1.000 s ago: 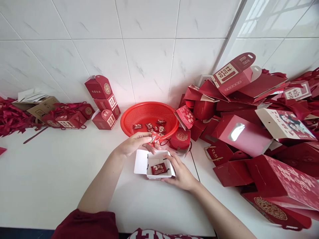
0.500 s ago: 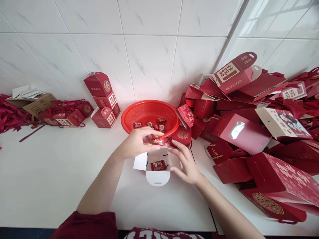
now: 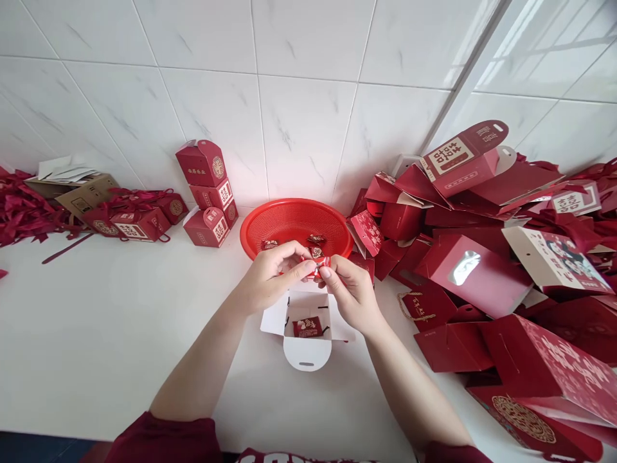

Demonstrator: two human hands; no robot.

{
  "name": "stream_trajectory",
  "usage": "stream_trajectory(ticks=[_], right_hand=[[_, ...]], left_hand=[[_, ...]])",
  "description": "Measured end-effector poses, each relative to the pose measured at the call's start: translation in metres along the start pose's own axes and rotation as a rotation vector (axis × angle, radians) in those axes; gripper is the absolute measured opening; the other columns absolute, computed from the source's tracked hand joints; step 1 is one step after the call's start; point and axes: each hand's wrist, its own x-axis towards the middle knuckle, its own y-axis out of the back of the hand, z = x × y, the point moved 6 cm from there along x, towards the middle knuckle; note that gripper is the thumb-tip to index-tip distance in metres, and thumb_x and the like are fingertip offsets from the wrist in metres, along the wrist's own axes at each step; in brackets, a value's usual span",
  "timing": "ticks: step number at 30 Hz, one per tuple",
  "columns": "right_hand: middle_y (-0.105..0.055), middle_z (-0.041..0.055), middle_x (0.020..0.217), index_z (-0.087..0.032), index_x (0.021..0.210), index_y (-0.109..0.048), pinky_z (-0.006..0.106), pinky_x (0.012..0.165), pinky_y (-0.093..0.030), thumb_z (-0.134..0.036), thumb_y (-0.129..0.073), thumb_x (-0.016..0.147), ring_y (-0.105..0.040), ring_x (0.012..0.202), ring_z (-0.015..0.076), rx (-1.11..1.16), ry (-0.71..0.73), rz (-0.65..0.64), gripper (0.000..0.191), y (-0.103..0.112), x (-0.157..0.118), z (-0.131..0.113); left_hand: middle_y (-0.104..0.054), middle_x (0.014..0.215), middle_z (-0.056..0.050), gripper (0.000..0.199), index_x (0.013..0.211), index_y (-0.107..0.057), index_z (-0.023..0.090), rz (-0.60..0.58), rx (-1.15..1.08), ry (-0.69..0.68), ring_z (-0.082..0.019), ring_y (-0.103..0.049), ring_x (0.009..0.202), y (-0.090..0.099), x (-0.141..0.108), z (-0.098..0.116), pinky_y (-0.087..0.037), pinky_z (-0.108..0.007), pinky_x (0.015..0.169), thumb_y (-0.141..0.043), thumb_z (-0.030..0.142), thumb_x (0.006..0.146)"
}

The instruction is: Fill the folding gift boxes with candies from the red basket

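A small red wrapped candy (image 3: 318,263) is pinched between my two hands, above the near rim of the red plastic basket (image 3: 263,222). My left hand (image 3: 277,273) grips its left side, and my right hand (image 3: 351,292) has thumb and fingers closed on its right end. Just below stands a gift box (image 3: 307,355) with its white inside showing and its flaps spread. One dark red packet (image 3: 307,326) lies in the bottom of it. Several wrapped candies (image 3: 315,240) are in the basket, partly hidden behind my hands.
Folded red gift boxes (image 3: 208,193) are stacked left of the basket. Farther left lie boxes with ribbons (image 3: 139,222), a cardboard box (image 3: 89,196) and a ribbon heap (image 3: 24,209). A large pile of red boxes (image 3: 475,267) covers the right side. A tiled wall (image 3: 303,128) rises behind.
My right hand has moved up from beside the white-lined box and closed on the candy that my left hand held. The whole view has shifted slightly.
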Motion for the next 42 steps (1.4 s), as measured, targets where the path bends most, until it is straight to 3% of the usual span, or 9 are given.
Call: stream_trajectory(ticks=[4,12,19,24,27,33,42], right_hand=[[-0.056,0.0004,0.073,-0.02,0.074,-0.053,0.026,0.064,-0.042,-0.037,-0.048,0.103,-0.053,0.068,0.0133,-0.024,0.027,-0.014,0.033,-0.003,0.001,0.001],[-0.054,0.0004,0.071,-0.021,0.072,-0.048,0.027,0.062,-0.04,-0.037,-0.046,0.103,-0.051,0.065,0.0135,-0.063,0.06,-0.018,0.035,0.003,0.002,0.001],[-0.058,0.0019,0.075,-0.02,0.076,-0.056,0.027,0.063,-0.044,-0.042,-0.048,0.102,-0.054,0.068,0.0141,0.003,-0.029,0.02,0.035,0.008,0.002,0.008],[-0.059,0.0018,0.075,-0.019,0.078,-0.06,0.027,0.067,-0.046,-0.047,-0.047,0.101,-0.055,0.071,0.0144,0.245,-0.146,-0.104,0.039,0.001,0.001,0.01],[-0.057,0.0015,0.073,-0.019,0.076,-0.058,0.027,0.067,-0.046,-0.047,-0.044,0.102,-0.053,0.069,0.0141,0.29,-0.146,-0.118,0.041,-0.001,0.0,0.009],[-0.049,0.0008,0.07,-0.02,0.072,-0.054,0.028,0.065,-0.044,-0.048,-0.042,0.103,-0.046,0.065,0.0136,0.207,-0.105,-0.03,0.043,0.0,-0.002,0.009],[-0.058,0.0024,0.077,-0.021,0.077,-0.056,0.029,0.07,-0.045,-0.044,-0.039,0.104,-0.055,0.072,0.0161,0.227,-0.085,-0.098,0.039,-0.003,0.0,0.007]], left_hand=[[-0.063,0.086,-0.002,0.028,0.088,-0.058,0.018,-0.053,0.053,0.033,-0.017,-0.065,0.085,0.0,0.002,-0.002,-0.053,-0.028,0.077,-0.055,0.045,0.096],[-0.048,0.07,0.001,0.033,0.076,-0.053,0.018,-0.008,0.165,-0.108,-0.011,-0.043,0.064,0.001,0.01,0.001,-0.038,-0.024,0.061,-0.047,0.04,0.1],[-0.061,0.084,-0.003,0.027,0.087,-0.06,0.018,-0.106,0.001,-0.01,-0.016,-0.06,0.082,-0.004,0.008,-0.002,-0.052,-0.027,0.073,-0.053,0.042,0.097],[-0.065,0.079,-0.003,0.024,0.082,-0.065,0.017,-0.169,-0.031,0.022,-0.016,-0.063,0.079,-0.003,0.006,-0.006,-0.052,-0.028,0.073,-0.06,0.037,0.094],[-0.068,0.078,-0.003,0.022,0.079,-0.067,0.017,-0.213,-0.152,0.042,-0.016,-0.066,0.077,-0.007,0.006,-0.008,-0.053,-0.027,0.071,-0.064,0.034,0.092],[-0.074,0.086,-0.006,0.017,0.084,-0.073,0.017,-0.23,-0.333,0.023,-0.02,-0.07,0.087,-0.013,0.009,-0.008,-0.056,-0.03,0.077,-0.066,0.031,0.091],[-0.071,0.083,-0.004,0.023,0.083,-0.07,0.016,-0.244,-0.312,0.026,-0.018,-0.068,0.083,-0.012,0.009,-0.006,-0.055,-0.03,0.077,-0.06,0.033,0.094]])
